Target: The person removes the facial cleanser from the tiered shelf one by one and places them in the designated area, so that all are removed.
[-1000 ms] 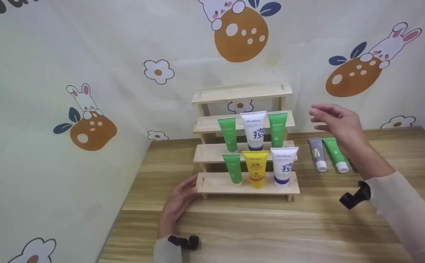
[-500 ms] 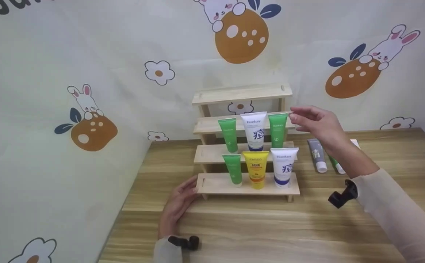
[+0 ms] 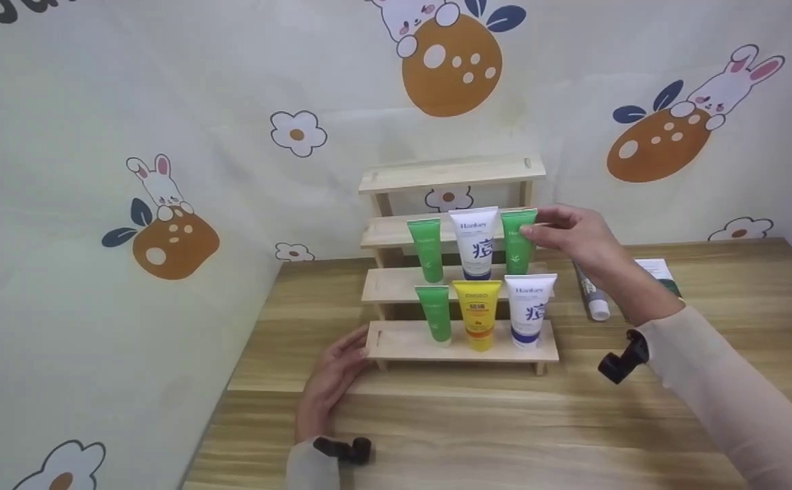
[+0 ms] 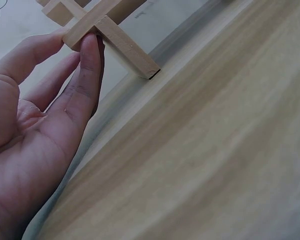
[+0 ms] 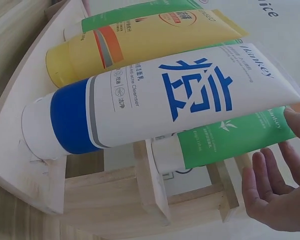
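Observation:
A stepped wooden display stand (image 3: 460, 344) carries squeeze tubes on its two lower steps. My left hand (image 3: 331, 378) is at the left end of the lowest step; in the left wrist view its thumb and fingers pinch that wooden end. My right hand (image 3: 583, 238) is at the upper right edge of a green tube (image 3: 516, 255) on the second step, thumb on the front, fingers behind. The right wrist view has this green tube (image 5: 225, 135) upright behind a white tube (image 5: 155, 100). Left of it stand another white tube (image 3: 475, 241) and a green one (image 3: 426, 250).
On the lowest step are a green tube (image 3: 435, 314), a yellow tube (image 3: 477, 316) and a white tube (image 3: 530, 309). A grey tube (image 3: 593, 296) lies on the table (image 3: 437, 435) to the right, with a white-and-green tube (image 3: 656, 271) beyond my right forearm. A printed cloth (image 3: 246, 190) hangs behind.
My right hand has moved left and slightly down from beside the stand to the right-hand green tube, now taking hold of its upper edge. My left hand has stayed at the stand.

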Motion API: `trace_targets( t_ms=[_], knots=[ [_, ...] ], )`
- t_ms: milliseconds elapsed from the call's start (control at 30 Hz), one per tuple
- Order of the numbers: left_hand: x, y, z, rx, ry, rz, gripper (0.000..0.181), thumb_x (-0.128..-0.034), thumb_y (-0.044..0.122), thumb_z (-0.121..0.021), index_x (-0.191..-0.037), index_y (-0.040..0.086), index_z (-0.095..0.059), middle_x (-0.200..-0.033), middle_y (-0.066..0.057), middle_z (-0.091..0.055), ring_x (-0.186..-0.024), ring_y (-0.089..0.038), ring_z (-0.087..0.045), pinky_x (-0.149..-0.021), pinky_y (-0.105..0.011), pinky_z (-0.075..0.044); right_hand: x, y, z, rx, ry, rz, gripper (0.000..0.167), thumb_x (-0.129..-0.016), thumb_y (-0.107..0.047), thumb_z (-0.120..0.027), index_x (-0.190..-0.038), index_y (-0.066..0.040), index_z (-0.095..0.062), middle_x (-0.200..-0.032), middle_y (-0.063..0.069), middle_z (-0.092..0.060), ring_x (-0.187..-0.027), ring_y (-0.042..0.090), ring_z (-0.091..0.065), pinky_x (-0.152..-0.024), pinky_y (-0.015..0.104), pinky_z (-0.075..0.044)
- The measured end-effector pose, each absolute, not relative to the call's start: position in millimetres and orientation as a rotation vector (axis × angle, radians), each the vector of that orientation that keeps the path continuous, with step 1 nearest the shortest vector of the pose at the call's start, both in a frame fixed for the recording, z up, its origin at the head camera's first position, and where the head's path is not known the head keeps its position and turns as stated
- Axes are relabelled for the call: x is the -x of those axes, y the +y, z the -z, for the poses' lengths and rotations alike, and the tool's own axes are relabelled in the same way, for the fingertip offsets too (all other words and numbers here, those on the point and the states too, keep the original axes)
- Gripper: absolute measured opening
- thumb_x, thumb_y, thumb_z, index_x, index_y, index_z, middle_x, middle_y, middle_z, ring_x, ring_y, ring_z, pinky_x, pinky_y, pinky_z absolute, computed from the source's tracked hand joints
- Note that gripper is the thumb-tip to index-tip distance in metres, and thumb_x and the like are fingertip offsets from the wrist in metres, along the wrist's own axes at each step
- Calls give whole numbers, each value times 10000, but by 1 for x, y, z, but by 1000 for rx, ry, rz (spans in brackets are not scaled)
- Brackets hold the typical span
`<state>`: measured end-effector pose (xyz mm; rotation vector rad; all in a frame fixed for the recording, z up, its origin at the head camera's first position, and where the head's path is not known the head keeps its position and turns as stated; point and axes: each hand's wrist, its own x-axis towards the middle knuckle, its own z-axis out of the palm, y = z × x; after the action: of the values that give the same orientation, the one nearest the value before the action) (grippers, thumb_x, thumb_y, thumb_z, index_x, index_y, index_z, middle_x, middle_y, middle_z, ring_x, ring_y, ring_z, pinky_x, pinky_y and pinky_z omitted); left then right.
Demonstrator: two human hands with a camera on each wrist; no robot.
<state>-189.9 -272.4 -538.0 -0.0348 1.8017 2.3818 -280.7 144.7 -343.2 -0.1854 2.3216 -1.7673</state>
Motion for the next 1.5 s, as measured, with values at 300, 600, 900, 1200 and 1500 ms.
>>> trace_targets(
  t_ms=[300,600,900,1200,1500],
  knots=[
    [191,-273,540,-36,1816,-2364,592,-958,5,-590,-1503,-60,-368,-1493,-182,-504,-1237,-165,-607,-1048,-322,-517,283,139,343,177,2376,1718,599,-875,-421,-758,-1348,-97,-586,-1305,65,-606,-1274,275,-519,-1156,465,-396],
    [191,-271,539,-42,1805,-2377,604,-955,8,-593,-1504,-71,-356,-1503,-194,-493,-1234,-160,-609,-1042,-324,-521,280,147,346,161,2380,1788,589,-903,-434,-722,-1376,-120,-568,-1236,-18,-609,-1242,213,-529,-1178,479,-391],
    [191,-272,539,-46,1820,-2365,601,-961,22,-593,-1504,-75,-352,-1496,-195,-500,-1225,-156,-611,-1040,-320,-522,274,168,342,162,2440,1827,602,-892,-502,-700,-1368,-152,-584,-1161,-87,-631,-1142,115,-579,-1137,435,-443],
    [190,-272,538,5,1808,-2376,600,-950,6,-602,-1500,-63,-371,-1418,-147,-567,-1206,-175,-625,-1043,-340,-522,270,198,344,155,2516,1882,629,-909,-508,-666,-1400,-133,-552,-1136,-113,-630,-1051,24,-625,-873,101,-529],
    [190,-272,539,-26,1805,-2397,572,-949,-26,-586,-1484,-75,-390,-1367,-99,-606,-1205,-166,-627,-1036,-346,-531,273,240,359,97,2592,1886,618,-929,-456,-658,-1425,-114,-524,-1110,-169,-600,-1017,-35,-609,-875,79,-523]
  ],
)
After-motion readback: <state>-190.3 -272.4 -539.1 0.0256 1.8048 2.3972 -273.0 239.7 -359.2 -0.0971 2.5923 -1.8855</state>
